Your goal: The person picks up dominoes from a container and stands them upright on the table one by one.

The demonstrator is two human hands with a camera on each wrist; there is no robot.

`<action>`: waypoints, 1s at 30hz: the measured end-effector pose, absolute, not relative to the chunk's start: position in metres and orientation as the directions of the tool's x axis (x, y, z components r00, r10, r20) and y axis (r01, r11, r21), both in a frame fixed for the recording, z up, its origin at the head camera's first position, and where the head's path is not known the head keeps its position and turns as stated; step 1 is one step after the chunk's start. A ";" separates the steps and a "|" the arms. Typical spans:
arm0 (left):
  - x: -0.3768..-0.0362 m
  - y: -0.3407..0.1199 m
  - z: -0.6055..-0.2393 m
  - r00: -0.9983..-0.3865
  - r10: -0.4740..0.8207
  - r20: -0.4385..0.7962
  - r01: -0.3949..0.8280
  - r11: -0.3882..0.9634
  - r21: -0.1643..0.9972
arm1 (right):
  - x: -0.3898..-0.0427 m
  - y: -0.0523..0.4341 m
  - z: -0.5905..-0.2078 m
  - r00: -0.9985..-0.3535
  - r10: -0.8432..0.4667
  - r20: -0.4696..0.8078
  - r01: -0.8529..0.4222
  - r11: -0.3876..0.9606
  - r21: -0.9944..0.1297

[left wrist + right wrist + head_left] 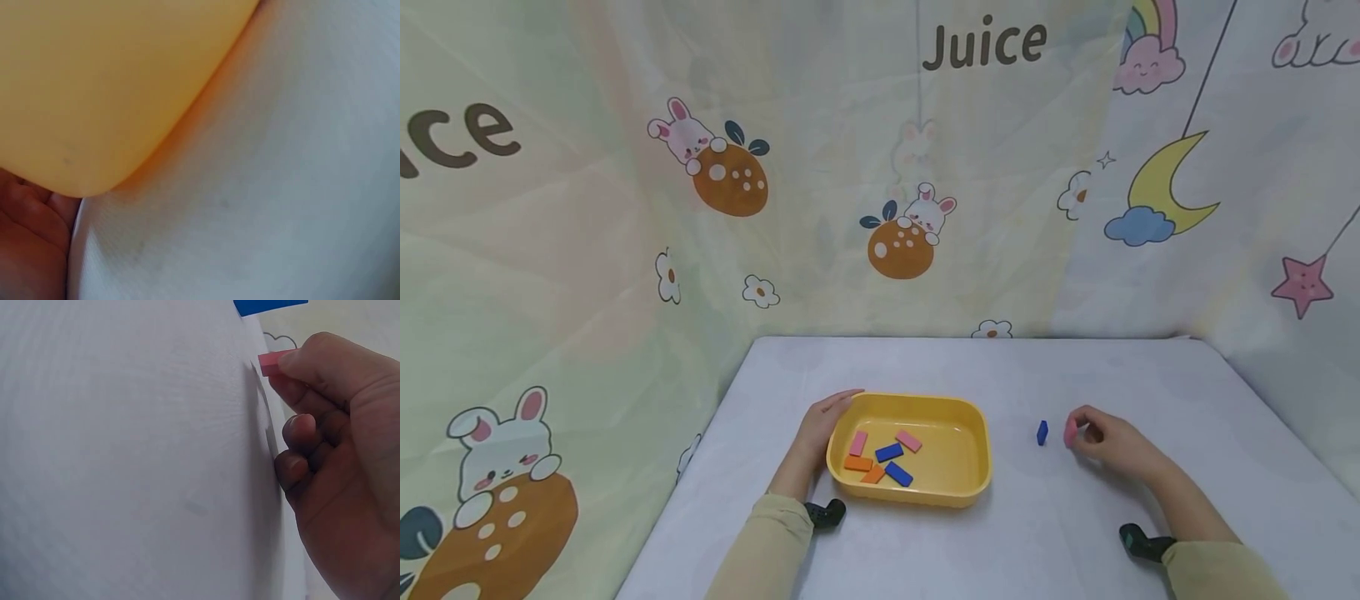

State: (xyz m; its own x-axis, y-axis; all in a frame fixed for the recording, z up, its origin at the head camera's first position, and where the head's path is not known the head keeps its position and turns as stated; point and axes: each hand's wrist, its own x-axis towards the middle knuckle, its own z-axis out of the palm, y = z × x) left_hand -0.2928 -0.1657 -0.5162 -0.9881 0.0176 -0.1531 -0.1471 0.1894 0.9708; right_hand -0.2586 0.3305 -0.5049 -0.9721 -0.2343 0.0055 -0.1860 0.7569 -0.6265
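Note:
In the head view, my left hand [818, 429] lies along the left side of a yellow tray [951, 442], its fingers stretched toward the far left corner. The tray's outer wall [112, 81] fills much of the left wrist view, with part of the palm beside it. Thumb and index finger of my right hand [1105, 442] pinch a small pink block [1070, 432], held upright close over the table. The other fingers curl toward the palm in the right wrist view. Just left of that block, a blue block [1042, 432] stands on end.
Inside the tray lie several small blocks: pink [858, 442], blue [889, 452] and orange [858, 462], mostly toward its left. A white cloth covers the table [1030, 542]. Printed curtains [820, 167] hang behind and at both sides.

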 end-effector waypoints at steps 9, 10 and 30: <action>-0.294 -0.166 -0.519 -0.986 0.018 -0.167 -0.161 0.186 0.969 | -0.258 0.328 -0.506 -0.969 -0.248 -0.010 -0.189 0.765 -0.616; -0.295 -0.166 -0.519 -0.985 0.018 -0.170 -0.164 0.184 0.969 | -0.258 0.328 -0.506 -0.969 -0.246 -0.013 -0.186 0.765 -0.617; -0.298 -0.167 -0.524 -0.993 0.026 -0.116 -0.109 0.183 0.977 | -0.255 0.330 -0.492 -0.974 -0.218 -0.068 -0.130 0.773 -0.621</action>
State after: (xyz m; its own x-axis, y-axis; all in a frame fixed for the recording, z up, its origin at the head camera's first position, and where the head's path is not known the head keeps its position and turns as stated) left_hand -0.2983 -0.1673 -0.5243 -0.9930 0.0257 -0.1155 -0.1090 0.1828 0.9771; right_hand -0.2555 0.3301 -0.4920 -0.9735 -0.2183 -0.0681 -0.1300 0.7733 -0.6206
